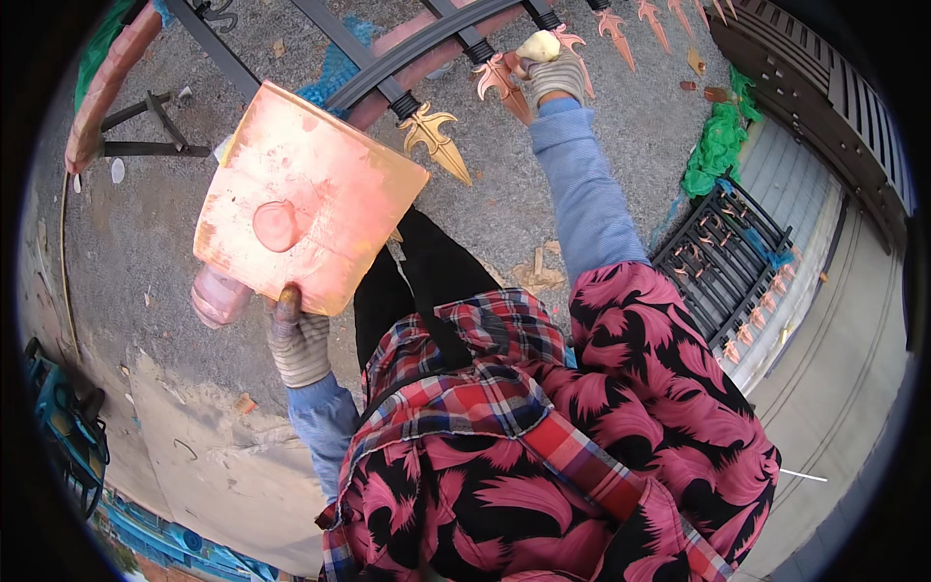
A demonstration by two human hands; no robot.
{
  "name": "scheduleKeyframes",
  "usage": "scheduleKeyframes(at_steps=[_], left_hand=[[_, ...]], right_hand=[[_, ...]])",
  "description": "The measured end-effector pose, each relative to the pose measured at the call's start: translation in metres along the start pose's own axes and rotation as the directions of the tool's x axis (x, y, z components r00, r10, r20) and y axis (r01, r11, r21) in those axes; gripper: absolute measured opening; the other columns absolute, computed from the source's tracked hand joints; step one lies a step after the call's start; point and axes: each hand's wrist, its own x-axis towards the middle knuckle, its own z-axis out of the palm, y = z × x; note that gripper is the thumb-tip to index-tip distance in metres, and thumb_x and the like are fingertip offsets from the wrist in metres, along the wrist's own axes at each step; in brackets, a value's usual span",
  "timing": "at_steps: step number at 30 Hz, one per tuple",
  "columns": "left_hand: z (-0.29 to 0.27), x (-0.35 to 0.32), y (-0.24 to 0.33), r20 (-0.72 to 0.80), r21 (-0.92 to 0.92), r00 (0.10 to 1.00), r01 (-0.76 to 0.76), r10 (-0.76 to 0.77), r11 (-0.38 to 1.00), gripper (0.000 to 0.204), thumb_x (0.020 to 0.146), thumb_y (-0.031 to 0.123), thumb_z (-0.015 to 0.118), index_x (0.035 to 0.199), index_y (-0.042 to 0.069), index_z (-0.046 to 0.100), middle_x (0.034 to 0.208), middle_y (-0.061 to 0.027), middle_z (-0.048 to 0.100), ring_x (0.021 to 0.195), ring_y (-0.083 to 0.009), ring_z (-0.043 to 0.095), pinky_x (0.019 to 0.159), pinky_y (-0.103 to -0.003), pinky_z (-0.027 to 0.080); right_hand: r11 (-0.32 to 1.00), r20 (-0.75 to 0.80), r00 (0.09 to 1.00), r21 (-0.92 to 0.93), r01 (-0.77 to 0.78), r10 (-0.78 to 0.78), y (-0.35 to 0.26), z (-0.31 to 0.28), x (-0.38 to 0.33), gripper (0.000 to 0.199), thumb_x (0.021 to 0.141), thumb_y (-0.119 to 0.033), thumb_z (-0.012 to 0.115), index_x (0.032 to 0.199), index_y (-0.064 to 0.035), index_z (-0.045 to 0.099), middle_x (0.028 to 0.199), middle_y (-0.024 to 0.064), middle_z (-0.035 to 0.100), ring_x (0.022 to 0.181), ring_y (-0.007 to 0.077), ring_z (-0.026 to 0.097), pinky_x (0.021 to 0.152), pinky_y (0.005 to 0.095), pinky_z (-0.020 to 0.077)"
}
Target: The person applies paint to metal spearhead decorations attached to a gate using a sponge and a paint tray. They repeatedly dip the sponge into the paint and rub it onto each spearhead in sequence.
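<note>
Grey ground (126,262) — left hand (297,345) gripping pink-smeared board (335,184).

Head view: paint board in left hand, sponge in right

We grip a square, pink-smeared board (335,170) at its lower edge with our left hand (299,347), thumb on top. A wet patch (277,225) sits mid-board. Our right hand (559,78), gloved, holds a pale sponge (539,46) beside a copper-coloured spearhead (503,85) on a black fence (427,56). We note a gold spearhead (435,142) nearer the board.
</note>
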Motion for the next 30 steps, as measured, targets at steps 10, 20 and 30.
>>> scheduleKeyframes(at_steps=[10, 20, 30], left_hand=[[-0.007, -0.002, -0.002, -0.017, 0.037, 1.000, 0.027, -0.026, 0.999, 0.059, 0.071, 0.013, 0.061, 0.122, 0.002, 0.033, 0.120, -0.0081, 0.041, 0.110, -0.0212, 0.041, 0.095, -0.036, 0.031], [-0.003, -0.002, -0.001, 0.003, 0.028, 0.999, 0.039, -0.039, 0.999, 0.061, 0.072, 0.013, 0.060, 0.124, 0.002, 0.029, 0.122, -0.0091, 0.039, 0.113, -0.0217, 0.038, 0.096, -0.037, 0.030], [0.003, -0.002, -0.001, -0.024, 0.030, 1.000, 0.012, -0.012, 0.999, 0.062, 0.072, 0.014, 0.060, 0.124, 0.003, 0.029, 0.121, -0.0087, 0.039, 0.112, -0.0213, 0.038, 0.096, -0.036, 0.030]], right_hand=[[0.792, -0.050, 0.973, -0.591, 0.153, -0.225, -0.001, 0.025, 0.005, 0.046, 0.057, -0.030, 0.074, 0.094, -0.0071, 0.057, 0.086, 0.0101, 0.062, 0.079, 0.0252, 0.059, 0.069, 0.0383, 0.0471], [0.923, -0.077, 0.992, -0.367, -0.120, 0.098, -0.022, 0.021, -0.034, 0.054, 0.053, -0.035, 0.073, 0.093, -0.0029, 0.056, 0.081, 0.0115, 0.061, 0.072, 0.0221, 0.060, 0.063, 0.0346, 0.0487], [0.984, -0.031, 0.995, -0.158, 0.087, -0.093, 0.015, 0.039, -0.054, 0.042, 0.057, -0.024, 0.073, 0.090, -0.0036, 0.058, 0.081, 0.0113, 0.062, 0.073, 0.0237, 0.060, 0.065, 0.0332, 0.0472]])
